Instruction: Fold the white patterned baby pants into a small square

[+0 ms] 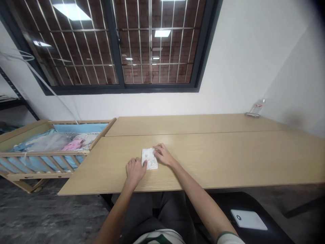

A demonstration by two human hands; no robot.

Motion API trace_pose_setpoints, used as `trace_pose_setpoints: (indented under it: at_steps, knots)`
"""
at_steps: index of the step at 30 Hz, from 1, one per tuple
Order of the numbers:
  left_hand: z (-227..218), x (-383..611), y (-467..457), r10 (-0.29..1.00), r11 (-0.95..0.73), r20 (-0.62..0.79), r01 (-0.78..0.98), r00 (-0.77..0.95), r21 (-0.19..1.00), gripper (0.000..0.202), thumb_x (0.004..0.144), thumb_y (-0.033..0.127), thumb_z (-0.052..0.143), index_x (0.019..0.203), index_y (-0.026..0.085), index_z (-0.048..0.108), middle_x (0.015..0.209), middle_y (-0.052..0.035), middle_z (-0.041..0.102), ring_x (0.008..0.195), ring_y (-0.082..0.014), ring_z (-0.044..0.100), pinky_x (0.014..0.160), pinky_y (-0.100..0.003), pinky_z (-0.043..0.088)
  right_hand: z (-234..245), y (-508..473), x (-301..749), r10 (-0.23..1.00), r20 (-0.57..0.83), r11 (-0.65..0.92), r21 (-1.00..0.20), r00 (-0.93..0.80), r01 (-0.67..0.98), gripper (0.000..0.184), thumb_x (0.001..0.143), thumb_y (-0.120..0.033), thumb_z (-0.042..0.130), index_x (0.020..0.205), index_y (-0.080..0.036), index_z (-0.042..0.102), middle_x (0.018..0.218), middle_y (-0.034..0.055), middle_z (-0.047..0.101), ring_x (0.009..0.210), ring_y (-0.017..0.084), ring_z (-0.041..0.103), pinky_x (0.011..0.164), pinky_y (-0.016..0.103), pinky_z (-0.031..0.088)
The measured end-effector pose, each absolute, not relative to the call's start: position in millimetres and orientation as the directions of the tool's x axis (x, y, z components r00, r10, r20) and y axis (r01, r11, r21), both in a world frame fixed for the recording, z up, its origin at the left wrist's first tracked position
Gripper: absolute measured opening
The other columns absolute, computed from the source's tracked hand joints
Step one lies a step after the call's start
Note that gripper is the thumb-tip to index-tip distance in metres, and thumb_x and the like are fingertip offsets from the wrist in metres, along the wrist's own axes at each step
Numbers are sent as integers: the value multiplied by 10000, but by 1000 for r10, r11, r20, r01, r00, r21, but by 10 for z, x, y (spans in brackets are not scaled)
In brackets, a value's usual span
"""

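Observation:
A small white folded cloth (149, 159) with a faint grey print lies flat on the wooden table (215, 159), near its front edge. At its left side rests my left hand (135, 169), palm down, with the thumb on the cloth's edge and the fingers on the tabletop. My right hand (163, 154) comes in from the right. Its thumb and forefinger are at the cloth's upper right corner and seem to pinch it. The tips partly cover that corner.
To the left stands a wooden crib (50, 154) with blue lining and a pink cloth (72, 145) inside. A clear plastic bottle (257, 106) lies at the table's far right corner. Below the table, a white phone (248, 219) is on a black chair (236, 200).

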State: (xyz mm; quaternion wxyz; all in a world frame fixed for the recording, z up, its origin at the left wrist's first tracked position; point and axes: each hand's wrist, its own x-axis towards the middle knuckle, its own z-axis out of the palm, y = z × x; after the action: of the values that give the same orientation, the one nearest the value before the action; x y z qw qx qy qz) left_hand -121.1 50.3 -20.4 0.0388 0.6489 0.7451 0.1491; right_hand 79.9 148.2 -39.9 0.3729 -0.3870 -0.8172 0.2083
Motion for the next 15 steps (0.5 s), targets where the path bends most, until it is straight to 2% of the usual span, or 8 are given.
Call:
trace_pose_setpoints:
  at_steps: [3, 6, 9, 12, 15]
  knots:
    - [-178, -1213, 539, 991, 62, 95, 948, -96, 314, 418, 1006, 455, 430, 1090, 102, 637, 1117, -202, 700, 1070, -301, 654, 885, -367, 428, -348, 1401, 744, 769, 465, 639, -586, -439, 499, 367, 920, -357, 644, 1231, -165, 674, 1132, 109, 568, 1098, 241, 557, 1028, 410, 431]
    - [-132, -1289, 427, 996, 21, 72, 930, -50, 367, 306, 1009, 402, 444, 1054, 152, 615, 1041, -138, 727, 976, -245, 685, 809, -313, 433, -318, 1178, 588, 798, 481, 602, -618, -363, 506, 266, 850, -277, 695, 1084, -157, 658, 1024, 77, 583, 1000, 226, 552, 934, 376, 447]
    - [-103, -1560, 126, 997, -48, 77, 892, 15, 449, 233, 987, 404, 487, 958, 194, 584, 940, -70, 714, 897, -215, 679, 768, -283, 440, -320, 739, 321, 850, 405, 524, -720, -337, 456, 131, 855, -258, 662, 931, -183, 586, 861, 15, 568, 823, 178, 526, 767, 296, 429]
    - [-69, -2034, -353, 983, -185, 118, 791, 143, 582, 309, 974, 508, 473, 867, 226, 541, 821, -14, 654, 784, -194, 637, 717, -269, 458, -320, 185, -9, 871, 265, 418, -842, -414, 341, 170, 854, -299, 668, 900, -200, 537, 763, -40, 516, 681, 130, 464, 645, 248, 361]
    - [9, -2568, -886, 981, -178, 163, 794, 100, 581, 357, 961, 575, 471, 898, 237, 568, 855, -13, 646, 812, -194, 630, 759, -267, 479, -363, -269, -383, 876, 151, 254, -952, -459, 171, 253, 762, -295, 747, 841, -202, 525, 739, -61, 481, 677, 112, 441, 630, 233, 340]
